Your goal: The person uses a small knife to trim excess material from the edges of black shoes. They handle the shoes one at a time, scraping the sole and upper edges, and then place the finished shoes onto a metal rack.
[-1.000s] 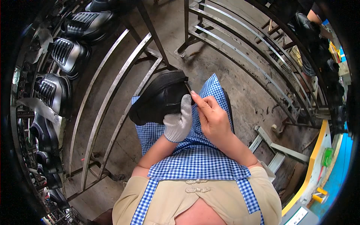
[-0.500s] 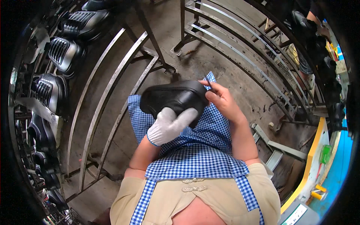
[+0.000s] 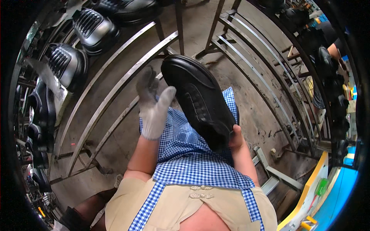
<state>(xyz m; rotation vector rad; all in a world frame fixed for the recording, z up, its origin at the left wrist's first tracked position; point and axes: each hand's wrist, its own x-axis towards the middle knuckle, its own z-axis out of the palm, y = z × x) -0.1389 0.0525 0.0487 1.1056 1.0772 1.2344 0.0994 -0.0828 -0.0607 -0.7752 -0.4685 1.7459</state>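
Note:
A black leather shoe is held up over my lap, toe pointing away toward the upper left. My right hand, bare, grips it at the heel end from below. My left hand wears a dirty white glove; it is raised beside the shoe with fingers spread and holds nothing, the thumb close to the shoe's side. A blue-and-white checked apron covers my lap beneath both hands.
A metal rack of curved bars stands to my left, with several black shoes on its far side. Another bar rack rises at the right. A person works at the upper right. Dirty concrete floor lies ahead.
The shoe has been turned from lying across my lap to pointing away and lifted higher. My gloved left hand has come off it and opened; my right hand has shifted to the heel.

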